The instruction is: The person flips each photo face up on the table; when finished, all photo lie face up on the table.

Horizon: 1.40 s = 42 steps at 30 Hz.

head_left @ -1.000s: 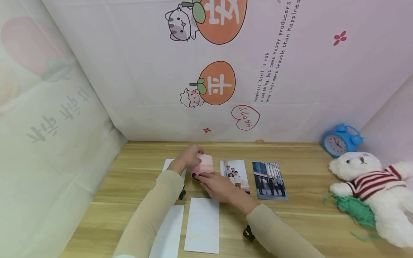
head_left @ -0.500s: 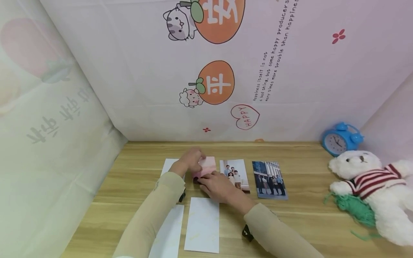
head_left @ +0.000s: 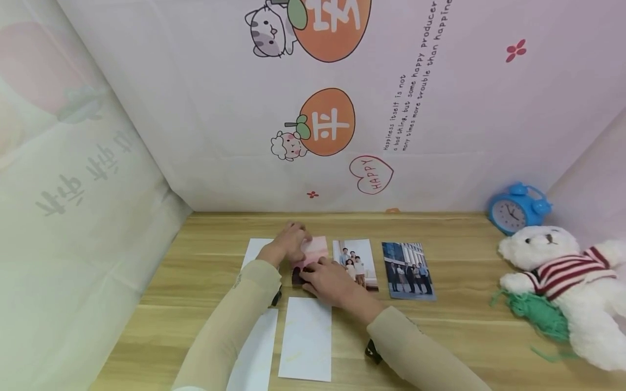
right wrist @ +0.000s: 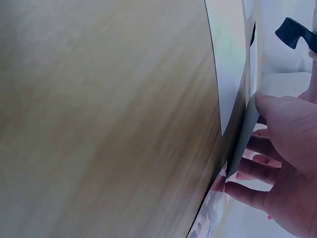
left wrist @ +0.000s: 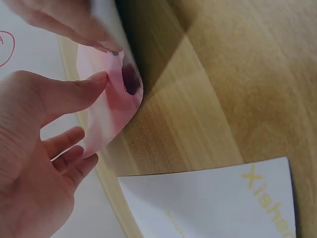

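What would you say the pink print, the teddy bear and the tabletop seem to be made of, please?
Pink print: probably smooth photo paper or thin card; it bends in a curve.
Teddy bear: likely plush fabric with a soft finish; its white surface looks fluffy.
Tabletop: wood or wood-look laminate, smooth-looking; grain-like bands show, but I cannot tell which.

The head camera looks forward and down over the counter [head_left: 215,239], far enough back to reach the printed backdrop [head_left: 220,108]. Both wrist cameras work close in, their pictures turned sideways (the right one skims low across the wood). Head and left wrist views share the pink photo [left wrist: 111,109] and left hand [left wrist: 34,153].
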{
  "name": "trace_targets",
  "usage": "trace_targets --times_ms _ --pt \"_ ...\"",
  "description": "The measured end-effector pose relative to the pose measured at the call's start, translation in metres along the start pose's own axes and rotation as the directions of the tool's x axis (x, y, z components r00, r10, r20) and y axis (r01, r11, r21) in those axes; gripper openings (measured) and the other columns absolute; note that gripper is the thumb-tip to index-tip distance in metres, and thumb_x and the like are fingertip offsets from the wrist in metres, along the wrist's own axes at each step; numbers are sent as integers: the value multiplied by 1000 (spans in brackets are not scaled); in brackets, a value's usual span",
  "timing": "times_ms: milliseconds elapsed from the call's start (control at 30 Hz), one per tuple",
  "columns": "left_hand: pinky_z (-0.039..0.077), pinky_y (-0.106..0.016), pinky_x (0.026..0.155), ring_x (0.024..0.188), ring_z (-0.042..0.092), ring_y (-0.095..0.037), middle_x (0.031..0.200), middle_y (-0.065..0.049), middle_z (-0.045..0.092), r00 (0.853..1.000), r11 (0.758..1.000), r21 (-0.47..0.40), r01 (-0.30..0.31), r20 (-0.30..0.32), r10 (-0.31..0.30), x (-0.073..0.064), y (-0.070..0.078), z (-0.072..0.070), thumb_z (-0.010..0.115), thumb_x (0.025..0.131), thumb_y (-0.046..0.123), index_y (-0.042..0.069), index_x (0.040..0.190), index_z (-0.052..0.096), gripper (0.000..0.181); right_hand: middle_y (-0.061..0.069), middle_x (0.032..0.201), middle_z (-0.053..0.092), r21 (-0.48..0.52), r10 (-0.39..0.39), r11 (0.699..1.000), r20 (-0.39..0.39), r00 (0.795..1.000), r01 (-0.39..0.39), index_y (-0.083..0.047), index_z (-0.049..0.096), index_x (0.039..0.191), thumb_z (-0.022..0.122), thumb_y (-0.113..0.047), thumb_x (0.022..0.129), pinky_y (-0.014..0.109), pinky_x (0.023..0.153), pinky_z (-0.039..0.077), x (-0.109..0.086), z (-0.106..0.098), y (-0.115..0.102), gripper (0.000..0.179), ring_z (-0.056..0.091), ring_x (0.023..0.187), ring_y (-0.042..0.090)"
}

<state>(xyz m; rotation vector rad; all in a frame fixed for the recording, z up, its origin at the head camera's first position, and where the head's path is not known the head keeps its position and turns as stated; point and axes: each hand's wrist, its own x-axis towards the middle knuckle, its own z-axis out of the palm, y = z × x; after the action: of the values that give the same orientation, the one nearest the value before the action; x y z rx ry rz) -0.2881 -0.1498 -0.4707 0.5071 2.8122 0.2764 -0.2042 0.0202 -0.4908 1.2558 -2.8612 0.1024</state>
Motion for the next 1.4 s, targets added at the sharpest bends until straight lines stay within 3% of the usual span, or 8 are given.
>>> trace_targets --times_ms 267,433,633,1133,1300,1400 --pt "30 -57 127 154 30 -40 164 -14 40 1000 1000 -19 5 19 -4 0 -3 1 77 91 18 18 142 64 53 3 137 69 -52 1 999 14 1000 0 -23 71 133 61 -38 104 45 90 61 2 2 -2 34 65 117 28" --pt "25 -60 128 156 30 -42 166 -13 39 999 999 -30 18 39 -17 1 -4 1 73 94 16 19 145 61 53 4 138 67 -60 16 998 17 1000 -15 -23 70 135 60 -39 104 47 97 58 4 1 -3 36 64 121 27" --pt "27 -61 127 157 30 -41 167 -13 39 999 998 -62 26 30 -24 1 -6 2 73 94 15 20 146 61 53 5 142 65 -42 40 998 37 998 -39 -23 67 139 53 -42 107 48 105 54 4 2 -5 40 61 127 27" --pt "32 -62 124 155 32 -43 167 -13 40 999 998 -57 10 36 -8 -1 -8 0 72 95 20 21 145 61 52 6 144 64 -8 58 998 64 996 -57 -22 67 139 55 -42 105 50 109 51 6 0 -5 42 60 129 28" --pt "35 -59 124 155 36 -40 163 -15 46 999 998 -51 -47 6 48 -8 -19 -3 64 97 21 13 146 60 50 6 140 67 -40 45 998 39 998 -43 -22 69 136 58 -40 104 51 107 52 6 -2 -10 38 62 126 28" --pt "35 -60 123 154 39 -38 161 -15 48 999 998 -55 -24 -25 23 -16 -32 -5 63 97 22 11 146 60 50 5 139 67 -53 33 998 17 999 -32 -24 69 136 58 -40 104 50 106 53 7 -4 -15 37 63 126 27"
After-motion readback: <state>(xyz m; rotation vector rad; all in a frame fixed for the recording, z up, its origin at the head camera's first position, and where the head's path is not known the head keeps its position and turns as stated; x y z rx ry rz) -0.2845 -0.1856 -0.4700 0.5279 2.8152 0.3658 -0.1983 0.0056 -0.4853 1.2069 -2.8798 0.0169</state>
